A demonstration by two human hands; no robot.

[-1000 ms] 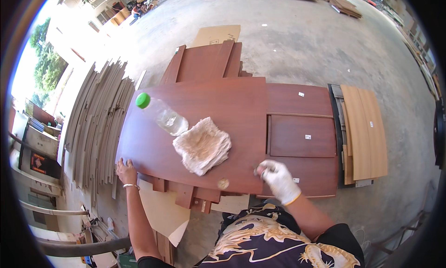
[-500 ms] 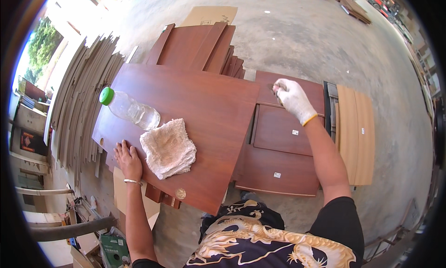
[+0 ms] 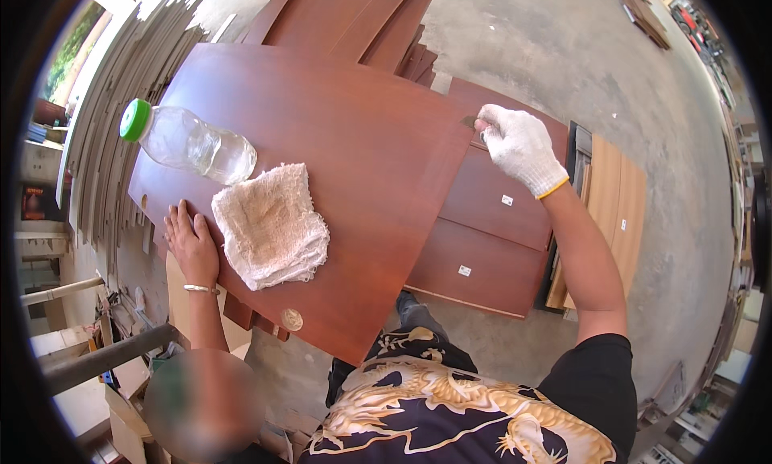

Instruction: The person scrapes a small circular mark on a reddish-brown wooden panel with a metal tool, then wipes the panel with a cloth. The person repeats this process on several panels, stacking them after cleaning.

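A wide reddish-brown wooden panel point(image 3: 362, 190) lies in front of me, with two round holes along its near left side. My left hand point(image 3: 191, 243), bare, rests flat with fingers stretched out on the panel's left edge. In a white knitted glove, my right hand point(image 3: 519, 146) is closed at the far right corner, pinching a small thin dark blade-like piece point(image 3: 468, 121) that reaches to the panel's edge. A folded whitish cloth point(image 3: 273, 227) lies on the panel beside my left hand. Beyond it, a clear bottle with a green cap point(image 3: 189, 145) is on its side, partly filled with liquid.
More brown panels point(image 3: 338, 18) are stacked beyond the work panel. At right lie further brown panels with small labels point(image 3: 482, 259) and light wood boards point(image 3: 619, 215). Long thin strips point(image 3: 121, 118) stand piled at left. A grey pipe point(image 3: 108, 359) juts in at lower left.
The view has shifted, so the panel, bottle and cloth sit higher and further left in the picture. Both hands keep about the same places at the panel; the right still pinches its piece.
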